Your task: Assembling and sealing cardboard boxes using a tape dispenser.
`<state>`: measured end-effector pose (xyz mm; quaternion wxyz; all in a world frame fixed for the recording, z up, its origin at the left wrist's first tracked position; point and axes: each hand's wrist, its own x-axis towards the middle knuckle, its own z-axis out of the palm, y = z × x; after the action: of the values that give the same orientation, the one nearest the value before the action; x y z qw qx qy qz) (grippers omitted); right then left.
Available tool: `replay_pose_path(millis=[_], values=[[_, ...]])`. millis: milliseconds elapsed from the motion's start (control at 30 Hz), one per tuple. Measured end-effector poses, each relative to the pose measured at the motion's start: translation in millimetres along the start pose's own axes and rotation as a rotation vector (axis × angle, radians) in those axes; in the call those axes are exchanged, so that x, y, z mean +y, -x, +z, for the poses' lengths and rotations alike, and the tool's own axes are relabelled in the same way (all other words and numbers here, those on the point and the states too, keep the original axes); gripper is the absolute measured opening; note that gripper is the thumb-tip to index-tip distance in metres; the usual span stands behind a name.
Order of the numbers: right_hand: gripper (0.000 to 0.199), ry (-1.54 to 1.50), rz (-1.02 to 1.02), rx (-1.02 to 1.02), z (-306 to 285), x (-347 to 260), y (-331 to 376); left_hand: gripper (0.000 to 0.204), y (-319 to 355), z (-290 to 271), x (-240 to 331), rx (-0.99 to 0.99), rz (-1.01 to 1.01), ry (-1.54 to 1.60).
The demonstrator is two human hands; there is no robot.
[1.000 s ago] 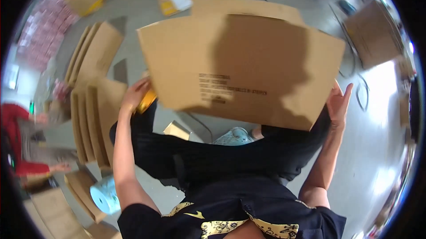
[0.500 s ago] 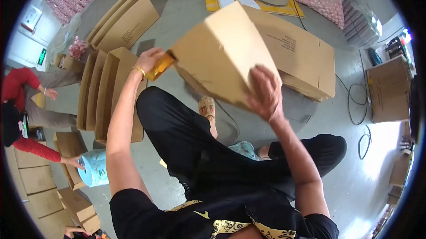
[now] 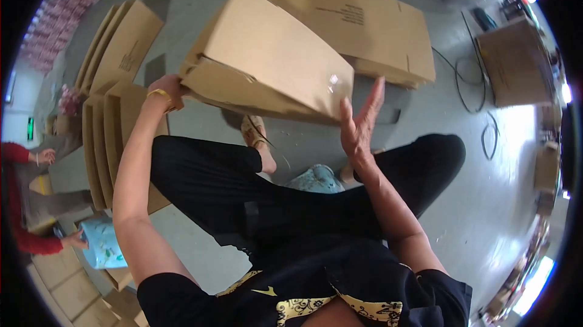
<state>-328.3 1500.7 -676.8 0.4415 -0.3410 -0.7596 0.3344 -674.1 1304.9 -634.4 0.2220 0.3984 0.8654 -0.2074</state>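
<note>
A brown cardboard box (image 3: 276, 53) is tilted in front of me, above the floor, its broad face turned up. A shiny glint, like clear tape, shows near its right end. At the box's left lower corner, my left hand (image 3: 172, 92) is closed with the fingers curled, against the cardboard. What lies inside those fingers is hidden. My right hand (image 3: 360, 123) is open by the box's right end, thumb and fingers spread and palm toward it. Beyond the box lies a stack of flat cardboard (image 3: 370, 20).
Open boxes (image 3: 100, 138) stand in rows on my left. A co-worker's hand (image 3: 74, 240) touches a light-blue patterned cylinder (image 3: 103, 243). Black cable (image 3: 467, 105) loops across the floor on my right, near a large carton (image 3: 513, 62). Another blue patterned thing (image 3: 316, 180) sits between my legs.
The box has turned and moved left, showing another face. My right hand has come off its face and spread. The amber tape in my left hand no longer shows. My view has shifted.
</note>
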Motion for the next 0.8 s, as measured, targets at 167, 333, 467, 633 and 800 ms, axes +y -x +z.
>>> replay_pose_path(millis=[167, 333, 467, 633, 800], values=[[0.08, 0.388, 0.051, -0.173, -1.3, 15.5, 0.3, 0.037, -3.7, 16.7, -2.5, 0.207, -0.097, 0.09], [0.071, 0.291, -0.255, -0.241, -3.9, 13.5, -55.1, 0.041, 18.2, 16.8, -11.0, 0.289, -0.186, 0.08], [0.052, 0.405, -0.352, -0.368, 70.3, 1.4, -80.7, 0.044, 34.5, 7.2, -39.6, 0.283, -0.345, 0.107], [0.049, -0.129, -0.174, -0.702, 181.1, 2.1, -90.0, 0.032, 14.3, 17.7, -82.5, 0.325, -0.541, -0.008], [0.07, 0.036, -0.24, -0.663, 205.9, 21.4, -70.6, 0.035, -28.7, 93.9, -138.8, 0.155, -0.618, 0.097]])
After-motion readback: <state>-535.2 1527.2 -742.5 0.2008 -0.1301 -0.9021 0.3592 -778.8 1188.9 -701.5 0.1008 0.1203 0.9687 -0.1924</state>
